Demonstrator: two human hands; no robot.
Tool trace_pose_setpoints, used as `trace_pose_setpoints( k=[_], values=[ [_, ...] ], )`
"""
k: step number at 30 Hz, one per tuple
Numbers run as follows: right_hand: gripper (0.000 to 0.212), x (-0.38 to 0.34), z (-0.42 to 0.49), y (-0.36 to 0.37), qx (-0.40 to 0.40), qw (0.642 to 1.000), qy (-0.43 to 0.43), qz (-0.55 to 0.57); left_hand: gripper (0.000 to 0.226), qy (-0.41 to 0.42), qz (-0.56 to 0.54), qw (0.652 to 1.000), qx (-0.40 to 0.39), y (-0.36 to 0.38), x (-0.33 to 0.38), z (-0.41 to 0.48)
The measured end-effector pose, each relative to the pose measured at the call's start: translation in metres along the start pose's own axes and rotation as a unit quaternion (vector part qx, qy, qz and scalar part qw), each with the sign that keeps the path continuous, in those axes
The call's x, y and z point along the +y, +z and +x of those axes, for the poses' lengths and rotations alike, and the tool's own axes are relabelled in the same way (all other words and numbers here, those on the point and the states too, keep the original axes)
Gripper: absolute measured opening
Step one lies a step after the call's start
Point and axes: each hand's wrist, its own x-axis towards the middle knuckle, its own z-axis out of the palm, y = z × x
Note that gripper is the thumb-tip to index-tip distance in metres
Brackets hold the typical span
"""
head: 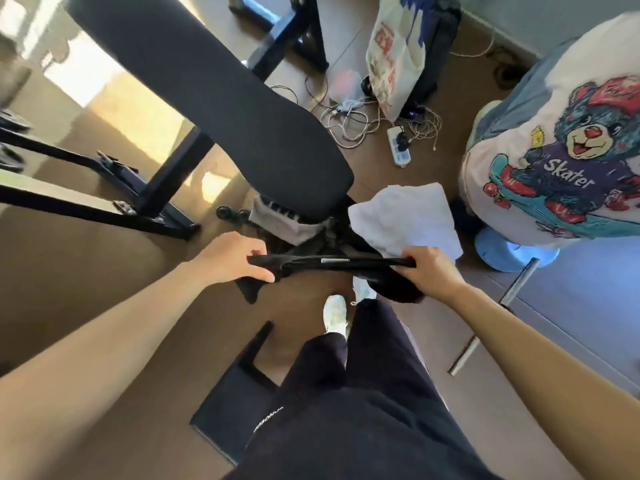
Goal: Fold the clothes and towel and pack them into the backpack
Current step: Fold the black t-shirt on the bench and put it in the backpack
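Note:
A black garment [332, 263] is stretched flat between my two hands, with a small white label on its upper edge. My left hand [235, 259] pinches its left end and my right hand [429, 268] grips its right end. Loose black cloth hangs below both ends. A white towel [405, 216] lies crumpled just beyond my right hand, at the near end of the black padded bench [214, 95]. A grey and white garment [280, 220] lies on the floor under the bench end. No backpack can be told apart in view.
A second person in a white bear-print shirt [561, 157] bends over at the right. Cables and a power strip [398, 147] litter the floor beyond the bench, near a plastic bag [394, 53]. A metal bar [491, 317] lies at the right. My legs and white shoe [334, 313] are below.

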Motion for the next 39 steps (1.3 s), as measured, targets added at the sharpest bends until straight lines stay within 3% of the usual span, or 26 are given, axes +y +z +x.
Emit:
trace_pose_setpoints(
  k=[2, 4, 7, 10, 13, 16, 18, 22, 26, 28, 31, 35, 39],
  values=[
    [0.036, -0.022, 0.023, -0.010, -0.008, 1.000, -0.010, 0.005, 0.037, -0.012, 0.069, 0.997, -0.019, -0.008, -0.018, 0.000],
    [0.043, -0.043, 0.046, -0.021, -0.028, 0.999, -0.030, -0.001, 0.038, -0.046, 0.076, 0.996, 0.025, -0.016, -0.034, 0.004],
    [0.049, -0.062, 0.083, -0.035, -0.074, 0.994, -0.077, -0.021, 0.029, -0.141, -0.091, 0.975, 0.143, -0.032, -0.053, 0.006],
    [0.037, -0.068, 0.116, -0.047, -0.140, 0.981, -0.127, -0.053, 0.018, -0.201, -0.282, 0.914, 0.210, -0.046, -0.061, 0.006],
    [0.037, -0.075, 0.135, -0.049, -0.160, 0.971, -0.155, -0.090, 0.020, -0.235, -0.340, 0.881, 0.230, -0.046, -0.067, 0.005],
    [0.024, -0.083, 0.142, -0.039, -0.182, 0.966, -0.140, -0.121, 0.026, -0.257, -0.301, 0.890, 0.226, -0.040, -0.087, -0.002],
    [0.029, -0.088, 0.149, -0.032, -0.192, 0.968, -0.112, -0.117, 0.033, -0.258, -0.244, 0.914, 0.197, -0.042, -0.105, -0.009],
    [0.038, -0.114, 0.177, -0.030, -0.123, 0.988, -0.053, -0.081, 0.042, -0.217, -0.119, 0.964, 0.099, -0.063, -0.144, -0.013],
    [0.034, -0.160, 0.222, -0.048, -0.047, 0.998, 0.024, -0.026, 0.039, -0.150, -0.125, 0.979, 0.054, -0.093, -0.208, 0.018],
    [0.031, -0.184, 0.251, -0.048, 0.001, 0.997, 0.069, 0.031, 0.033, -0.120, -0.159, 0.976, 0.083, -0.108, -0.242, 0.053],
    [0.027, -0.214, 0.304, -0.034, 0.081, 0.979, 0.138, 0.130, 0.043, -0.108, -0.213, 0.962, 0.134, -0.127, -0.282, 0.120],
    [0.032, -0.221, 0.383, -0.010, 0.209, 0.959, 0.171, 0.082, 0.056, -0.137, -0.225, 0.948, 0.177, -0.131, -0.317, 0.205],
    [0.033, -0.204, 0.457, 0.021, 0.274, 0.938, 0.168, 0.127, 0.051, -0.142, -0.242, 0.924, 0.259, -0.114, -0.335, 0.279]
  ],
)
